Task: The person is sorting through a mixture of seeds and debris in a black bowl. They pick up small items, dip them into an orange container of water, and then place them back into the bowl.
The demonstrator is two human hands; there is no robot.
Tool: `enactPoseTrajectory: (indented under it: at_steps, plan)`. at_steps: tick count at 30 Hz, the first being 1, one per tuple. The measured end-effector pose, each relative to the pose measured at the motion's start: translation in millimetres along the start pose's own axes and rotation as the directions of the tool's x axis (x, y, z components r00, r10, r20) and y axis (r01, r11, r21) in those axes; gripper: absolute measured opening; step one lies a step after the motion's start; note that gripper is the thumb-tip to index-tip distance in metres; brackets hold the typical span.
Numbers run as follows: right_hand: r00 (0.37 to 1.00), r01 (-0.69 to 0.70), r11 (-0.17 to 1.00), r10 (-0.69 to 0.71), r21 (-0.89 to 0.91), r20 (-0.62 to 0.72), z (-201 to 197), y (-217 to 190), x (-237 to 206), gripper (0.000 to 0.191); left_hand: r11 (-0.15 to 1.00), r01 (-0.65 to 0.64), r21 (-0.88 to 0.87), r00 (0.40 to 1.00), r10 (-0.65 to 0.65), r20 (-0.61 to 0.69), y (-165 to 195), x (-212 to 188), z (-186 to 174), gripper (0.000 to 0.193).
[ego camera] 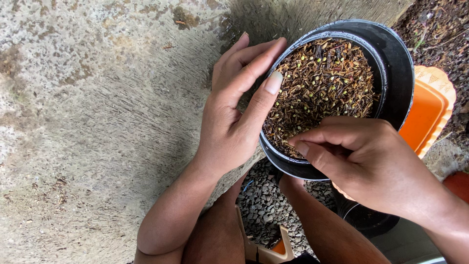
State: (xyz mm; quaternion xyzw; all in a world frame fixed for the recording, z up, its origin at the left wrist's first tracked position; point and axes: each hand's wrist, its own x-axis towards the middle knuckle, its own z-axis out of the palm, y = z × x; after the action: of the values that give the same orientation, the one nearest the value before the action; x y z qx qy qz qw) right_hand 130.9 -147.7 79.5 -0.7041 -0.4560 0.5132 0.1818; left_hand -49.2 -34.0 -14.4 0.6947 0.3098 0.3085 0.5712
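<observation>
Left hand: laid flat against the outer left wall of the black pot. The fingers run up along the wall, and the thumb hooks over the rim, its nail just above the fill. The hand is closed around the pot's side, bracing it.

Right hand: at the pot's lower right rim, knuckles uppermost. Its fingertips are drawn together in a narrow pinch and dip into the mix at the near edge of the pot. Whether anything sits between the fingertips cannot be told; they hide it.

The pot is tilted, mouth turned up to the camera. It lies between the two hands, the left on its left wall and the right over its near rim. The mix is brown, dry and chaffy, with small pale green-yellow grains scattered through it. It fills most of the pot.

Surroundings: a concrete slab lies to the left and beneath. Grey gravel lies below the pot, between the forearms. An orange tray sits just behind the pot on the right, partly covered by it. Dark soil shows at top right.
</observation>
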Motion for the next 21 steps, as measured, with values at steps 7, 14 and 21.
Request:
enactPoseTrajectory:
  at_steps: [7,14,21]
  plan:
    - [0.996,-0.037,0.999,0.034,-0.038,-0.086,-9,9,-22,0.014,0.999,0.021,-0.029,1.0,-0.021,-0.007,-3,-1,0,0.031]
    - [0.863,0.041,0.991,-0.098,-0.125,-0.496,-19,43,-59,0.019,0.986,0.032,-0.163,0.999,-0.036,-0.017,-5,3,2,0.034]
    - [0.762,-0.019,0.999,-0.006,-0.032,-0.647,-17,109,-81,0.019,0.99,0.098,-0.099,0.995,-0.1,-0.01,2,7,-8,0.042]
